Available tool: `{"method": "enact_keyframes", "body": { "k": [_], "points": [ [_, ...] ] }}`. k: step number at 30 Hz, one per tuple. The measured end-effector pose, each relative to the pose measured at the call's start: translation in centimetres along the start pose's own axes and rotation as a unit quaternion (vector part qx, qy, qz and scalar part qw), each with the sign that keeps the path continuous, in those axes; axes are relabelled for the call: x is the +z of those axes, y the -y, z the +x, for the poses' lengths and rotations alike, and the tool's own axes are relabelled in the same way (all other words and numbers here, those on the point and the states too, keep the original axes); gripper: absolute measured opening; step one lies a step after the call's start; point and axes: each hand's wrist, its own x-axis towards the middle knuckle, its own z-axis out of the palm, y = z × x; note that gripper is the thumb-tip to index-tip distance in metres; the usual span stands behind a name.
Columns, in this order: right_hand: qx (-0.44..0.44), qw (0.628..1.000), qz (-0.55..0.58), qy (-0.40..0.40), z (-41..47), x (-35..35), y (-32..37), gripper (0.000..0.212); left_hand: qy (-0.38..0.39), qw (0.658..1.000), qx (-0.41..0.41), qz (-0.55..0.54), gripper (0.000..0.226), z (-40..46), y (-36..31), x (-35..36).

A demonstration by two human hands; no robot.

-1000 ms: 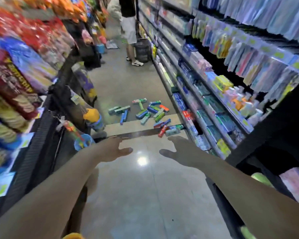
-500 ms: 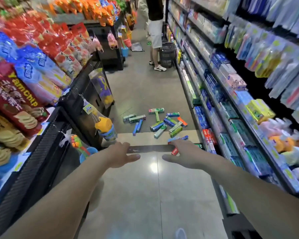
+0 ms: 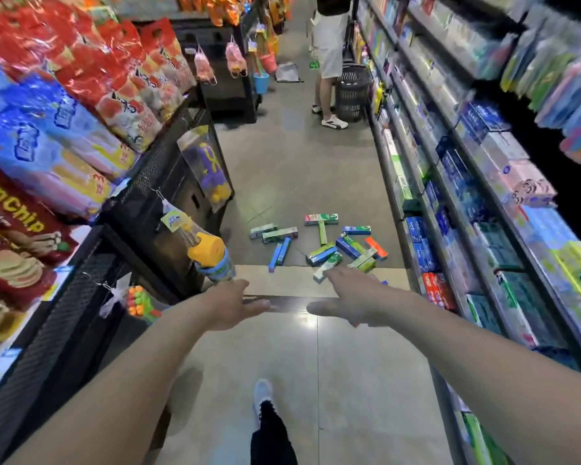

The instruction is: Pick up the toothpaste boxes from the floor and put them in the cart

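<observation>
Several toothpaste boxes (image 3: pixel 319 245) lie scattered on the grey floor ahead, close to the right-hand shelving; they are green-and-white, blue and one orange (image 3: pixel 376 247). My left hand (image 3: pixel 235 303) reaches forward, palm down, fingers spread, holding nothing. My right hand (image 3: pixel 349 295) is stretched out the same way, and its fingertips overlap the nearest boxes in view, hiding a few. Neither hand touches a box. No cart is visible.
Snack racks (image 3: pixel 81 135) line the left side and stocked shelves (image 3: pixel 450 196) the right, leaving a narrow aisle. A person (image 3: pixel 329 55) stands at the far end beside a black basket (image 3: pixel 351 92). A dark strip (image 3: pixel 289 302) crosses the floor. My shoe (image 3: pixel 263 396) shows below.
I have moved forward along the aisle, so the boxes are nearer. Both hands stay stretched out and open. My foot has come into view at the bottom.
</observation>
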Motion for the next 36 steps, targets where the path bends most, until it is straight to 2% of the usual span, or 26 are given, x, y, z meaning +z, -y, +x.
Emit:
{"method": "enact_keyframes", "body": {
  "k": [3, 9, 15, 18, 21, 29, 36],
  "points": [
    [0.005, 1.0, -0.011, 0.0, 5.2, -2.6, 0.9, 0.099, 0.011, 1.0, -0.002, -0.007, 0.107, 4.0, 1.7, -3.6],
    [0.047, 0.999, 0.007, -0.017, 14.5, -7.4, 2.7, 0.093, 0.046, 0.999, 0.002, 0.017, 0.08, 12.9, 5.3, -11.1],
    [0.056, 0.998, 0.029, -0.014, 22.1, -11.6, 3.3, 0.096, 0.072, 0.997, 0.007, 0.019, 0.083, 21.0, 7.7, -16.7],
    [0.064, 0.997, 0.03, -0.007, 25.8, -13.0, 2.1, 0.097, 0.087, 0.995, 0.016, 0.046, 0.073, 25.1, 7.5, -18.4],
    [0.066, 0.997, 0.035, 0.016, 29.9, -14.2, 0.1, 0.096, 0.082, 0.996, 0.008, 0.023, 0.086, 29.4, 6.7, -20.1],
    [0.07, 0.995, 0.043, 0.062, 41.6, -20.0, -6.1, 0.092, 0.095, 0.995, -0.006, -0.02, 0.08, 39.8, 4.0, -25.1],
    [0.08, 0.994, 0.031, 0.07, 50.7, -22.7, -8.3, 0.082, 0.112, 0.992, -0.025, -0.058, 0.083, 48.1, 5.3, -27.5]
  ]
}}
